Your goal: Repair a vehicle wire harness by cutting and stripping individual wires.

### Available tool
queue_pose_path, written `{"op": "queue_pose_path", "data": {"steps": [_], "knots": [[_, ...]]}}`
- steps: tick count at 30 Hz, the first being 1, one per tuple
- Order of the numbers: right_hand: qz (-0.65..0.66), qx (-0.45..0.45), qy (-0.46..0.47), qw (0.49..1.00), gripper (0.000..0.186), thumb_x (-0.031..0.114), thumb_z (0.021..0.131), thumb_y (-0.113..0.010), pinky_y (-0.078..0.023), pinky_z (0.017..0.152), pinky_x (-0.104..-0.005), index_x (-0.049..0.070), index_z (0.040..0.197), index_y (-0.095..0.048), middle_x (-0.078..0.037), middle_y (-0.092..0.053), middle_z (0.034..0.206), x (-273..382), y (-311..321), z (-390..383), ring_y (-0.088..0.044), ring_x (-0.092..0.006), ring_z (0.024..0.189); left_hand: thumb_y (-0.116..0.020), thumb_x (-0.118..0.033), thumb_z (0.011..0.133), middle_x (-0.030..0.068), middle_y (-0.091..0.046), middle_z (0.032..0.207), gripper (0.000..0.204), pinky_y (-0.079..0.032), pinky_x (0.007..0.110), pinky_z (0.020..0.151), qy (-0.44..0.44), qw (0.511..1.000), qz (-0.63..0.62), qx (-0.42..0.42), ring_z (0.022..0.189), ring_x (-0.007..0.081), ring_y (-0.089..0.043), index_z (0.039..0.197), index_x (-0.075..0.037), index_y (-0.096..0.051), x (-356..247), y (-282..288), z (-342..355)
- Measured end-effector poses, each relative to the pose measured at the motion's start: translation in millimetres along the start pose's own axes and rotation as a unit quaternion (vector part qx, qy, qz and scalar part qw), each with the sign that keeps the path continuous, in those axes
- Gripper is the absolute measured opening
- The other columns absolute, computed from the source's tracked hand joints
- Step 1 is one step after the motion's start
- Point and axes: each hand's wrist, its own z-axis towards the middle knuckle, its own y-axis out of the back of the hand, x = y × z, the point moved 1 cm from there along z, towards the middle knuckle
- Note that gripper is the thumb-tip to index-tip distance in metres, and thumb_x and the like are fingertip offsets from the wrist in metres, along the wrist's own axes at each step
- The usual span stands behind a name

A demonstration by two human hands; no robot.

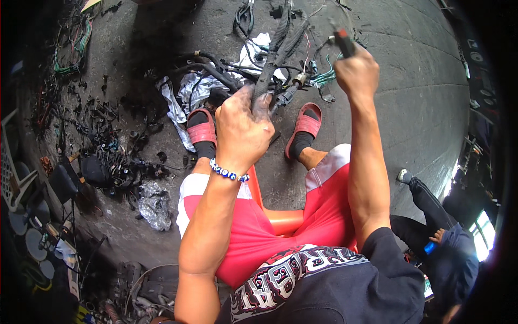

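Note:
My left hand (pixel 242 127), with a blue bead bracelet on the wrist, is closed round a black corrugated cable harness (pixel 279 38) between my knees. Up and to its right, my right hand (pixel 357 73) grips a dark-handled tool (pixel 343 43) with a red part; its tip is blurred. Near my left hand are a grey connector (pixel 286 96), a teal wire bundle (pixel 322 75) and branching black cables. Crumpled silver sheeting (pixel 172 108) lies under the harness.
My feet in pink slides (pixel 305 121) flank the work; I sit on an orange seat (pixel 286 218). Piles of black scrap parts (pixel 102 140), green wires (pixel 81 46) and foil (pixel 154 205) lie left. A co-worker (pixel 450 270) is at lower right, beside my elbow.

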Motion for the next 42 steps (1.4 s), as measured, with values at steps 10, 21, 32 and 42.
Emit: {"op": "queue_pose_path", "data": {"steps": [10, 21, 32, 42], "knots": [[0.593, 0.349, -0.050, 0.724, 0.016, 0.013, 0.074, -0.069, -0.040, 0.056, -0.0222, 0.001, 0.078, -0.059, 0.001, -0.057, 0.071, 51, -11, -49, -0.050, -0.0068, 0.063, -0.053, -0.010, 0.082, 0.0108, -0.058, 0.058, 0.014, -0.043, 0.031, 0.049, 0.006, 0.992, -0.123, -0.004, 0.052, 0.0207, -0.058, 0.075, 0.002, -0.057, 9, -7, 8], [0.624, 0.352, -0.070, 0.694, 0.010, 0.009, 0.073, -0.065, -0.034, 0.044, -0.0208, 0.003, 0.071, -0.058, 0.001, -0.054, 0.062, 51, -5, -54, -0.046, -0.0059, 0.051, -0.053, -0.006, 0.081, 0.0095, -0.059, 0.061, 0.011, -0.043, 0.028, 0.051, 0.041, 0.988, -0.148, 0.009, 0.054, 0.0147, -0.056, 0.080, 0.003, -0.059, 2, -18, 9], [0.594, 0.342, -0.067, 0.725, 0.011, 0.012, 0.072, -0.062, -0.030, 0.039, -0.0212, 0.003, 0.070, -0.059, 0.000, -0.053, 0.060, 47, -9, -52, -0.042, -0.0065, 0.044, -0.055, -0.008, 0.080, 0.0130, -0.059, 0.060, 0.011, -0.043, 0.031, 0.050, -0.003, 0.992, -0.122, -0.004, 0.053, 0.0227, -0.059, 0.078, 0.002, -0.058, 7, -19, 9], [0.626, 0.290, -0.081, 0.719, 0.004, 0.003, 0.071, -0.057, -0.036, 0.051, -0.0221, 0.000, 0.069, -0.056, 0.000, -0.053, 0.064, 50, -9, -57, -0.046, -0.0074, 0.055, -0.054, -0.007, 0.080, 0.0113, -0.058, 0.058, 0.010, -0.041, 0.030, 0.048, -0.010, 0.998, -0.066, 0.011, 0.051, 0.0186, -0.057, 0.078, 0.002, -0.058, -5, -17, 9]]}}
